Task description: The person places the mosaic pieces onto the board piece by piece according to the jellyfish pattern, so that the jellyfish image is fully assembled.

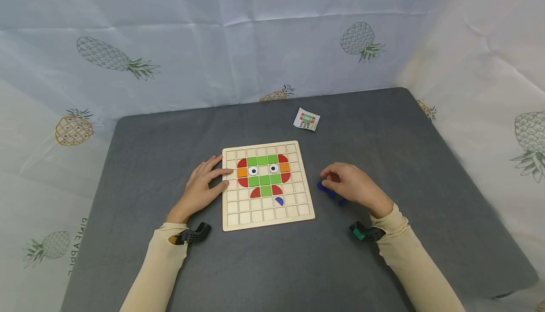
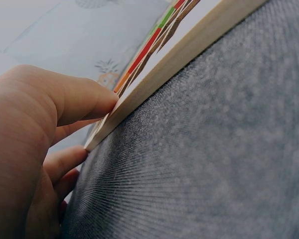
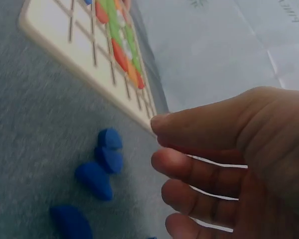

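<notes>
A wooden grid board [image 1: 268, 215] lies on the table, bearing green squares [image 1: 265, 179], red rounded pieces [image 1: 243, 182], orange squares [image 1: 242, 172] and two eye pieces [image 1: 253, 170]. One blue half-round piece [image 1: 279, 201] sits in the lower part of the grid. My left hand [image 1: 199, 191] rests at the board's left edge, fingers spread, index fingertip and thumb on the rim. Beyond the right edge, my right hand [image 1: 351, 184] hovers by several loose blue half-round pieces [image 3: 93, 180]. Its fingers are loosely bent, thumb close to the index fingertip, with nothing showing between them.
A small picture card [image 1: 306, 119] lies behind the board, showing a similar coloured pattern. The grey table [image 1: 170, 137] meets a pineapple-print curtain [image 1: 204, 66] at the back. Each wrist wears a black band [image 1: 197, 233].
</notes>
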Action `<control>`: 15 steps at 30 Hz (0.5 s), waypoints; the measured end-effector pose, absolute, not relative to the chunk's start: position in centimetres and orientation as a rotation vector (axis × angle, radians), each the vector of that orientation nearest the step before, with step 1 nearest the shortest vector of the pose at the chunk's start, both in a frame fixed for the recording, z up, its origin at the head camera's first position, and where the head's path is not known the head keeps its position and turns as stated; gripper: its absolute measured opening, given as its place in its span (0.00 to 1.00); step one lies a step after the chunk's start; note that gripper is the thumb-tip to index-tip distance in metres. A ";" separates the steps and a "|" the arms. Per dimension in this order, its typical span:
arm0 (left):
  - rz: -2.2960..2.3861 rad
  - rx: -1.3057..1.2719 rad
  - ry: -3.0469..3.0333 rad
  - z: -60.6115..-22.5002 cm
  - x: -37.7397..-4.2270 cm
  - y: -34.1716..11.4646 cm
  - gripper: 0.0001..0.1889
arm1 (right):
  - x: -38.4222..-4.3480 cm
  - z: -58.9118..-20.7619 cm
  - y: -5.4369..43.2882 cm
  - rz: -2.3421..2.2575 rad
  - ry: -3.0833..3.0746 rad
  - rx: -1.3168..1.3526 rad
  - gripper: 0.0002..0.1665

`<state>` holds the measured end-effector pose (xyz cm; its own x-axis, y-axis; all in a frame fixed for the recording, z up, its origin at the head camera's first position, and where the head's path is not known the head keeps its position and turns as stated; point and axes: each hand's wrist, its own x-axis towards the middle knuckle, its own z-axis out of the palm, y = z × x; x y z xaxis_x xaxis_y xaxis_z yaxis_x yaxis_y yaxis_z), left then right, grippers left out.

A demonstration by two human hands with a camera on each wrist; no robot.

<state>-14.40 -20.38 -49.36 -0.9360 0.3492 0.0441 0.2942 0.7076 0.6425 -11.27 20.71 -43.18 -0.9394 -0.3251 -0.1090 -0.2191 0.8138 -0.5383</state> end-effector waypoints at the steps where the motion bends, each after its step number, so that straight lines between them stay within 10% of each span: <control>1: 1.043 0.537 2.828 -49.4 -14.4 -20.4 0.19 | -11.3 -43.3 20.8 -0.757 2.807 -0.429 0.10; 15: 1.053 0.528 2.823 -49.3 -14.4 -20.3 0.19 | -11.0 -44.2 21.1 -0.450 2.798 -0.425 0.19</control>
